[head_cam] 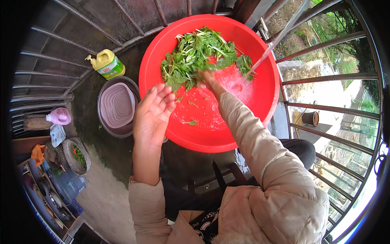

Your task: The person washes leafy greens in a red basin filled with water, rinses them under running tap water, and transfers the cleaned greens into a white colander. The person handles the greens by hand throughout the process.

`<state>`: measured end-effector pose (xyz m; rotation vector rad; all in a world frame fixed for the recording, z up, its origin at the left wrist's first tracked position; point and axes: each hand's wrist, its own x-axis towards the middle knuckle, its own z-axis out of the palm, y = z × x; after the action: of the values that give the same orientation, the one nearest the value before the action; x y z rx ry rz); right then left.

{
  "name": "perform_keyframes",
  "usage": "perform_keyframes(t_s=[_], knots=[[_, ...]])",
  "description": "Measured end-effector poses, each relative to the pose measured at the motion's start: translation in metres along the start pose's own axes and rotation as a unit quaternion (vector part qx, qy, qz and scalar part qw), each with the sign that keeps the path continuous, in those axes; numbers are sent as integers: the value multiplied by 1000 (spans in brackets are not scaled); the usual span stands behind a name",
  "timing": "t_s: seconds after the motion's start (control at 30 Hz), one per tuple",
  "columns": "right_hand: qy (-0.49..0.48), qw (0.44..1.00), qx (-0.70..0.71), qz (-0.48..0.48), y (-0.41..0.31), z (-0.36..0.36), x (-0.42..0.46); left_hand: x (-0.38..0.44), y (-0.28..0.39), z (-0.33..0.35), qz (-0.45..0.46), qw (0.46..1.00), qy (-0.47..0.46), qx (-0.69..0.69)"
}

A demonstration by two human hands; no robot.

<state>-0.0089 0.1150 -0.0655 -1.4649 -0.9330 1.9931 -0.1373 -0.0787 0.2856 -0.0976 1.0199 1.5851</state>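
Note:
Before me is a wide red plastic basin (195, 143), with some water in its bottom. A heap of leafy greens (195, 52) with pale stems lies against its far side, and a few loose leaves float nearer me. My right hand (210, 81) reaches in at the near edge of the heap; its fingers are blurred and partly hidden, so their grip does not show. Over the basin's left rim, my left hand (154, 116) is raised, palm up, fingers apart and holding nothing. A stream of water (268, 50) falls from the upper right and froths beside my right hand.
Left of the red basin, a pale plastic strainer basket (117, 105) sits in a grey basin (105, 126). Behind them stands a yellow pump jug (108, 64). A pink jug (62, 116) lies further left. Metal railings (332, 109) run along the right.

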Motion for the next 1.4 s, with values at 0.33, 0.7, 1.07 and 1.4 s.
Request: perform_keyframes(t_s=[0.33,0.7,1.07,1.4], knots=[[-168,745,-617,-189,47,-9,-123,17,-5,14,-2,997,-47,-57],[-183,596,-728,-284,113,41,-147,13,-4,13,-28,998,-34,-44],[-106,515,-731,-436,90,79,-109,6,2,0,-34,998,-18,-45],[37,617,-728,-298,117,-63,-137,4,-9,11,-39,998,-47,-34]])
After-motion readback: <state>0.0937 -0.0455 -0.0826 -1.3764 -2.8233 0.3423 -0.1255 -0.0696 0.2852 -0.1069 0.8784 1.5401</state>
